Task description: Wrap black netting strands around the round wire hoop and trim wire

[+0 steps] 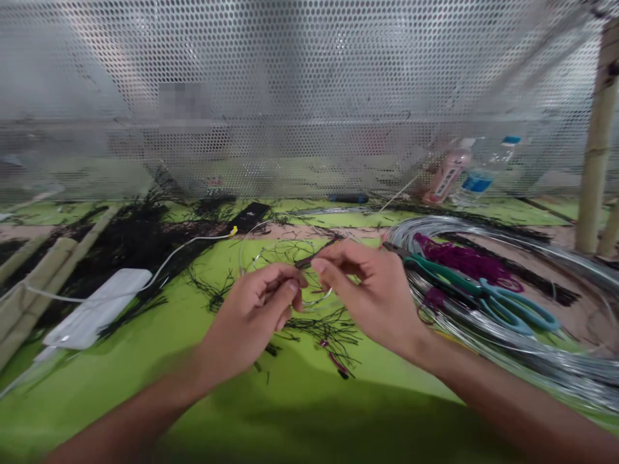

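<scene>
Over the green tabletop (159, 386) my two hands are close together at the middle. My right hand (374, 293) pinches a thin bundle of dark strands (304, 262) between thumb and fingers. Just left of it, my left hand (258, 309) is closed, thumb against the fingers; what it grips is too small to make out. Behind and between the hands, a thin pale wire (242, 254) curves in loops. Loose black strands (324, 328) are scattered beneath my fingers, and a short purple-and-black piece (338, 365) lies nearer to me.
At right lies a coil of silvery wire (541, 367), with purple thread (464, 261), green-handled pliers (442, 277) and blue-handled scissors (517, 309) on it. Left are a white power bank (99, 309), a phone (250, 217) and bamboo poles (41, 290). Two bottles (447, 174) stand by the perforated sheet (300, 96).
</scene>
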Demonstrator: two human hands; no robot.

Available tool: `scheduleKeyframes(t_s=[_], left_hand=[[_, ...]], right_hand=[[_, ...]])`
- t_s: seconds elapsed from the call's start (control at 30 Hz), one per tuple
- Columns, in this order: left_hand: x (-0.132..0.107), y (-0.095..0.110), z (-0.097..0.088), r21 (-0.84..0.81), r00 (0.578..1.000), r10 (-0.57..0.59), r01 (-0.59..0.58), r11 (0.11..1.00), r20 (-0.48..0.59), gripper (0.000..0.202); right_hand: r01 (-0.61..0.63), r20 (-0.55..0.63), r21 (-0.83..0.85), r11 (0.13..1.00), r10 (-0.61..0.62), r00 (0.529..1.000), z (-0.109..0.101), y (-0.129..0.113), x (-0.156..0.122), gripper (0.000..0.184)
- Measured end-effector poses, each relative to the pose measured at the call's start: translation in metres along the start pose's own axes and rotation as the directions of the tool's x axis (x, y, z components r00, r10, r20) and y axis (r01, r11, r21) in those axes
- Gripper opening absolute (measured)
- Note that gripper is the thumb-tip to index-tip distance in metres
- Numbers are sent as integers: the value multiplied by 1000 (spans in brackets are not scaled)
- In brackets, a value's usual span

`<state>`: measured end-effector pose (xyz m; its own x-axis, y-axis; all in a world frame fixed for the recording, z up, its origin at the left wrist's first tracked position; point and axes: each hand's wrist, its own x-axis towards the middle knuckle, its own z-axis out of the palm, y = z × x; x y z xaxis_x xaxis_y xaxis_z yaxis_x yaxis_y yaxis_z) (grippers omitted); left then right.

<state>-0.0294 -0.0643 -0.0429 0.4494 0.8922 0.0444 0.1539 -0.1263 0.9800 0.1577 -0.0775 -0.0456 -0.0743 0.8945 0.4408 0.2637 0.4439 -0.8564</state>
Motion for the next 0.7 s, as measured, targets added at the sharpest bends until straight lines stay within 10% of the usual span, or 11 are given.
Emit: scheduleKeyframes(t_s=[0.1, 0.3, 0.6, 0.7], left_hand=[[-5, -13, -4, -275, 979, -174, 140, 951, -104, 11], [-28, -38, -17, -487, 885, -321, 128, 864, -338, 15], [-76, -58, -48, -450, 737, -181, -182, 874, -651, 11], [-73, -53, -61, -453, 752, -154, -209, 867, -641, 10]], right_hand=[[141, 123, -351, 926, -103, 987, 19, 2, 9, 21], [76, 392, -303, 950, 52, 919, 72, 18, 48, 22], [-77, 761, -369, 926, 349, 547, 128, 56, 96, 32], [-88, 777, -345, 935, 337, 531, 140, 60, 97, 30]])
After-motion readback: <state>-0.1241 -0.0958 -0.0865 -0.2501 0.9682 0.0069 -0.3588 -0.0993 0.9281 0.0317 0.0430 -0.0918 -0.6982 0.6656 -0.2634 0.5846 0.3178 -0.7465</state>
